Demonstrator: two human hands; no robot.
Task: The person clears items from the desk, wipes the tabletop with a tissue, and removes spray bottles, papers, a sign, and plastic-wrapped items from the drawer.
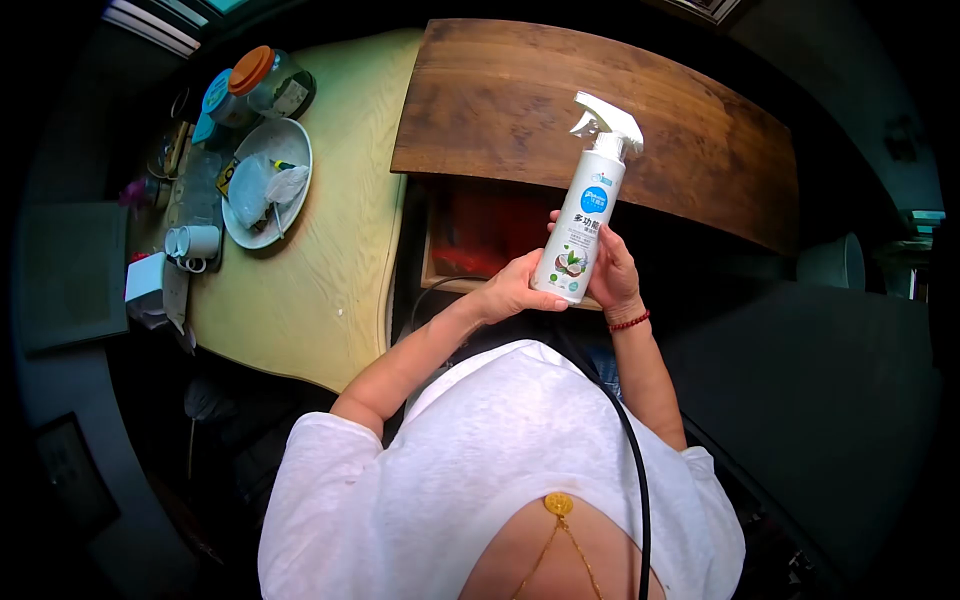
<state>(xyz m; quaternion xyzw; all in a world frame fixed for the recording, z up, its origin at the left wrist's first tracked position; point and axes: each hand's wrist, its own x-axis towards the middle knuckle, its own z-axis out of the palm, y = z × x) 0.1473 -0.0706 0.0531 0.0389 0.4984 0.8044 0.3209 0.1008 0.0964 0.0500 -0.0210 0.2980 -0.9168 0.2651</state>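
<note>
A white spray bottle [582, 215] with a blue logo and a coconut picture on its label is held in front of the dark wooden top, its trigger head uppermost and leaning right. Around its lower left side wraps my left hand [515, 288], with the thumb across the base. My right hand [614, 268], with a red bead bracelet at the wrist, grips the bottle's right side. Both hands are closed on it. Parts of the fingers are hidden behind the bottle.
The dark wooden top [600, 100] lies ahead, above an open drawer [440, 250]. On the pale table [300, 310] at left are a white dish [296, 215] with plastic bags, lidded jars [275, 85] and a white mug [196, 242]. A black cable [640, 470] crosses my shirt.
</note>
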